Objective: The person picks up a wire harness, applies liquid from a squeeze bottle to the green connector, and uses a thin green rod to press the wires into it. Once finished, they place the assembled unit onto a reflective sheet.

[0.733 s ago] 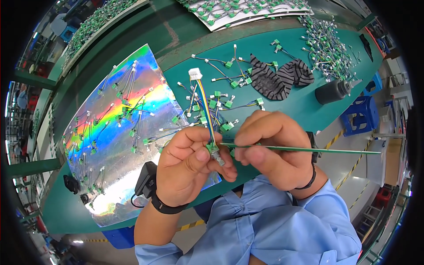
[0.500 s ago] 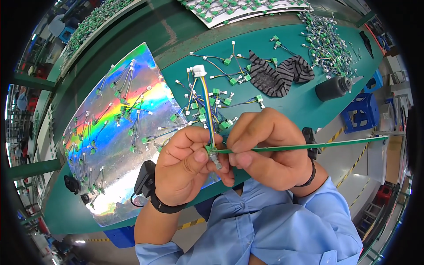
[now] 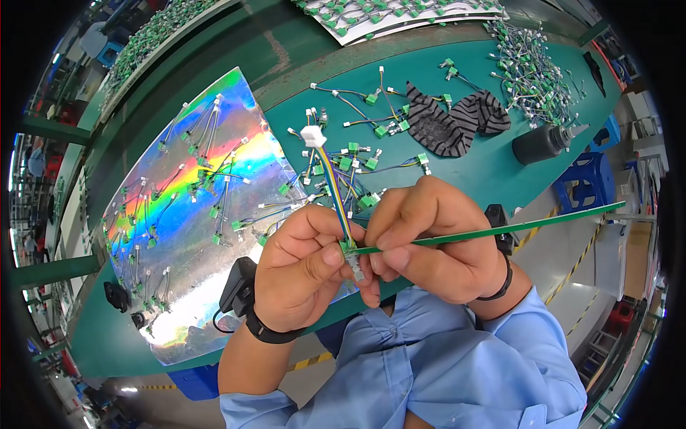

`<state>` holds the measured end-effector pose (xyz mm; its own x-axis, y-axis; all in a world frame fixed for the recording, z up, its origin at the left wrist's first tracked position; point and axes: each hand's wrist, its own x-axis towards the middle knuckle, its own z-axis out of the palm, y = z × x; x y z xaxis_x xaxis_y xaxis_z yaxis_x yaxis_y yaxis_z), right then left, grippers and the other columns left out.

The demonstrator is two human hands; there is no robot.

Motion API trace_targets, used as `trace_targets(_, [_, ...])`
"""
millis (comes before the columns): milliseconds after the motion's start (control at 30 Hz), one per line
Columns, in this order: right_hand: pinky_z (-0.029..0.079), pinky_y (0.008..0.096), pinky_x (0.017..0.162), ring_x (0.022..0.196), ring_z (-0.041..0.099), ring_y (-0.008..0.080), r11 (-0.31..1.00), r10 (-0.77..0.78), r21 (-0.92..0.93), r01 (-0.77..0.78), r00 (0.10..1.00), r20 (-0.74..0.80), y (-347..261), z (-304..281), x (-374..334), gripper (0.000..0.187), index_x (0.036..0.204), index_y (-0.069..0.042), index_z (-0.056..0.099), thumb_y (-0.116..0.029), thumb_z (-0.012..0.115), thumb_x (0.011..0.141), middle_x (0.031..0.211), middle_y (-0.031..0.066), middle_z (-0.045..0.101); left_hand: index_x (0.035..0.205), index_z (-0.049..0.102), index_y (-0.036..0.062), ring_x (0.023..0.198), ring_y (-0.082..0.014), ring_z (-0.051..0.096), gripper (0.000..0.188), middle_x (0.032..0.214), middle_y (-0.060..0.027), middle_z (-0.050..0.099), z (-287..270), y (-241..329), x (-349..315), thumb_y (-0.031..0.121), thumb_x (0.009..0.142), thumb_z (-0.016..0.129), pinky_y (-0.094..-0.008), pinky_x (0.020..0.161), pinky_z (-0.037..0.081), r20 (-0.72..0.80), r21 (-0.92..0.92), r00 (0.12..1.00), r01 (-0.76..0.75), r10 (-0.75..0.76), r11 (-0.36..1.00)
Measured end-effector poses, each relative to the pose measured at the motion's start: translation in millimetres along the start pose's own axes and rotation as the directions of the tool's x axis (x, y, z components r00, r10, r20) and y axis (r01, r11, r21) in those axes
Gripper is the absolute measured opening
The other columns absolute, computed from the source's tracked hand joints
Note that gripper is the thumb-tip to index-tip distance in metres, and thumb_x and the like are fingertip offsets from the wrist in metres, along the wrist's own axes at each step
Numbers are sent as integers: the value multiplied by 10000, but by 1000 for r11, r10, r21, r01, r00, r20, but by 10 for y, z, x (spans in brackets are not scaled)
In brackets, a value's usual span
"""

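Between thumb and fingers, my left hand (image 3: 296,268) pinches a small green circuit board (image 3: 349,247). A silvery metal fitting (image 3: 355,267) points down from it. Rising from the board is a multicoloured wire cable (image 3: 331,179), tipped with a white plug (image 3: 312,136). My right hand (image 3: 446,247) is closed on a long, thin green strip (image 3: 550,220), which extends far to the right. The strip's left end meets the small board; whether they are joined cannot be made out. Similar cabled boards (image 3: 350,163) lie on the green table just beyond my hands.
On the left, a shiny rainbow sheet (image 3: 204,300) bears several cabled boards. A striped grey cloth (image 3: 450,129) and a dark bottle (image 3: 537,145) lie to the right. Behind them is a heap of cabled boards (image 3: 532,71). A blue stool (image 3: 586,179) stands beyond the table edge.
The cable and its white plug have tilted left and lower. The strip's far right end has risen, while its left end has dipped slightly with the small board. Both hands keep their grips.
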<state>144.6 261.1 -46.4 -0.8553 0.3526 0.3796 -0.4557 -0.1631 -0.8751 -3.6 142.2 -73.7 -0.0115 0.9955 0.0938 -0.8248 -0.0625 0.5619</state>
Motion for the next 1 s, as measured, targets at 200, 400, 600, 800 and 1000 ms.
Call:
trace_targets(200, [493, 311, 653, 714, 565, 169, 1000, 12, -14, -12, 1000, -4, -7, 2, -15, 113, 961, -3, 437, 47, 496, 879, 863, 174, 556, 1072, 489, -34, 825, -309, 647, 206, 931, -217, 622, 24, -17, 7, 109, 929, 530, -394, 620, 563, -33, 0, 999, -14, 14, 1000])
trace_targets(400, [498, 319, 642, 713, 566, 175, 1000, 18, -25, -18, 1000, 21, -20, -21, -17, 115, 962, -6, 439, 42, 502, 878, 870, 180, 562, 1071, 487, -36, 827, -308, 645, 205, 945, -219, 615, 14, -34, 4, 109, 932, 526, -396, 624, 561, -14, 19, 1000, -25, 26, 999])
trace_targets(600, [495, 316, 650, 719, 568, 183, 993, -8, 119, 14, 998, -55, 32, 22, -38, 105, 952, -9, 436, 38, 495, 879, 869, 178, 563, 1071, 489, -30, 842, -310, 638, 195, 962, -220, 606, 42, -22, 14, 104, 934, 521, -395, 633, 557, 8, 12, 1000, -24, 24, 1000])
trace_targets(800, [486, 311, 653, 717, 566, 186, 997, 37, -61, -38, 999, -19, -39, -5, -40, 94, 933, -11, 432, 40, 483, 873, 845, 173, 565, 1071, 492, -24, 845, -308, 635, 188, 957, -216, 608, 52, -34, 8, 99, 932, 524, -393, 635, 555, -29, 64, 999, -31, 33, 997])
trace_targets(1000, [482, 307, 645, 710, 560, 179, 998, 60, 23, -60, 998, -5, -32, -36, -29, 101, 922, -9, 434, 49, 490, 861, 829, 169, 566, 1066, 496, -22, 826, -300, 639, 185, 935, -209, 613, 43, -46, -7, 99, 930, 532, -384, 628, 556, -32, 62, 999, -2, 4, 998])
